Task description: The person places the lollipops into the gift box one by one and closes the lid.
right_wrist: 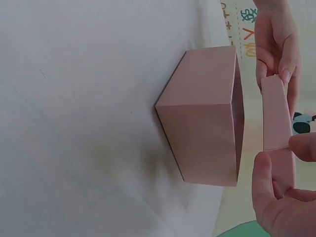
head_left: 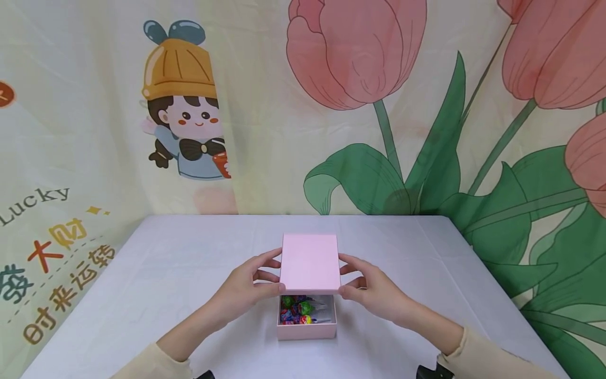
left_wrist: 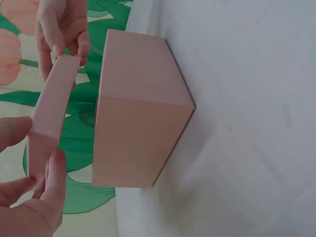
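A flat pink box lid (head_left: pixel 310 263) is held level above a pink box (head_left: pixel 306 331), with a gap between the two in both wrist views. My left hand (head_left: pixel 248 287) grips the lid's left edge between thumb and fingers. On the opposite edge, my right hand (head_left: pixel 374 289) holds it the same way. Inside the box, small round items in shiny, colourful wrappers (head_left: pixel 295 310), like wrapped candies, lie beside something clear or pale. The lid hides the rear part of the box's inside from the head view.
A white cloth (head_left: pixel 189 247) covers the table, whose far edge meets a printed backdrop (head_left: pixel 260 131) with tulips and a cartoon figure. The box stands near the front middle of the table, between both forearms.
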### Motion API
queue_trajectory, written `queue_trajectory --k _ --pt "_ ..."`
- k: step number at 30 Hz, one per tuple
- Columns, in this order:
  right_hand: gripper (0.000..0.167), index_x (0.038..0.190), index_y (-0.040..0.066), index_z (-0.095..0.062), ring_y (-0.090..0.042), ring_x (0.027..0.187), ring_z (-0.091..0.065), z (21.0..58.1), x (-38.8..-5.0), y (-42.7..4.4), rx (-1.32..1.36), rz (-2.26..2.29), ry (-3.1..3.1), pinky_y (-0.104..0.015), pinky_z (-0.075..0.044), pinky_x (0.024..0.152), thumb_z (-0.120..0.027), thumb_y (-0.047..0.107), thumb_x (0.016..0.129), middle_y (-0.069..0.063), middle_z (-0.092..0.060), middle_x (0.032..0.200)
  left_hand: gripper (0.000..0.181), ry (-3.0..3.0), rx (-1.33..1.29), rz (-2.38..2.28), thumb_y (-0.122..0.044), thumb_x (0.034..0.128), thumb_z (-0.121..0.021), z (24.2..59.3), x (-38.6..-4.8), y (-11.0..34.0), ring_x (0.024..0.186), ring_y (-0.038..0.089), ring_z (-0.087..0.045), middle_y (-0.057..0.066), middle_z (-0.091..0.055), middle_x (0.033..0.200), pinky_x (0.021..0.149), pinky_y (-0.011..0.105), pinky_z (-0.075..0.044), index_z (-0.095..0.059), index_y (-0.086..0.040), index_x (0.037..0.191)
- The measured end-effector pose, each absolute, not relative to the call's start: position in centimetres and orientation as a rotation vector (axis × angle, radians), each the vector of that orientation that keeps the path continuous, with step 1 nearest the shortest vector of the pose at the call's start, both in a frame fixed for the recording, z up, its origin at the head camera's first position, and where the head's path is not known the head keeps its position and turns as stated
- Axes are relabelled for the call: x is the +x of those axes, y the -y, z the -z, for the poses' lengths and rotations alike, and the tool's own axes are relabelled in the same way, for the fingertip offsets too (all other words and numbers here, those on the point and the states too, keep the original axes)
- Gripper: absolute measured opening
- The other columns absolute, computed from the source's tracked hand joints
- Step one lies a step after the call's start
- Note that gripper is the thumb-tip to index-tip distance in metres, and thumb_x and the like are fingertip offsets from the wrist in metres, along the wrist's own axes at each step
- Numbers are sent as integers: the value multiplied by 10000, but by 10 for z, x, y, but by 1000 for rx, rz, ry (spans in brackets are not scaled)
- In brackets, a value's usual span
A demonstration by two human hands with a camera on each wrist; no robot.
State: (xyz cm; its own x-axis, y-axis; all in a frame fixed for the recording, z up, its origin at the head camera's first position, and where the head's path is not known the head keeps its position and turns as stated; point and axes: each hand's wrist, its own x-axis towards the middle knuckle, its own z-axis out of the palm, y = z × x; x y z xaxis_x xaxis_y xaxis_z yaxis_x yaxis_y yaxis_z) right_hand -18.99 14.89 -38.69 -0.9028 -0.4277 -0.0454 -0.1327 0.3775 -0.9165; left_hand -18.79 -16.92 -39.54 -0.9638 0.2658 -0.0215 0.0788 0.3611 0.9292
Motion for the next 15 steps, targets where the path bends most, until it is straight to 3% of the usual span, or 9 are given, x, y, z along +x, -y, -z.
queue_trajectory --k 5,15 --pt "749 1640 104 -393 -222 986 -723 390 -184 -149 -498 1512 -2360 -311 -578 828 -755 109 984 -141 -584 1392 803 -2423 338 -1663 -242 911 -857 400 -181 172 1144 196 -678 70 -603 1422 877 308 -584 -470 -230 1614" --pt "728 1625 108 -422 -190 973 -729 396 -176 -149 -499 1483 -2337 -320 -556 831 -756 115 978 -121 -601 1374 776 -2365 367 -1675 -230 936 -827 406 -168 178 1157 210 -680 94 -615 1427 887 279 -579 -462 -175 1619"
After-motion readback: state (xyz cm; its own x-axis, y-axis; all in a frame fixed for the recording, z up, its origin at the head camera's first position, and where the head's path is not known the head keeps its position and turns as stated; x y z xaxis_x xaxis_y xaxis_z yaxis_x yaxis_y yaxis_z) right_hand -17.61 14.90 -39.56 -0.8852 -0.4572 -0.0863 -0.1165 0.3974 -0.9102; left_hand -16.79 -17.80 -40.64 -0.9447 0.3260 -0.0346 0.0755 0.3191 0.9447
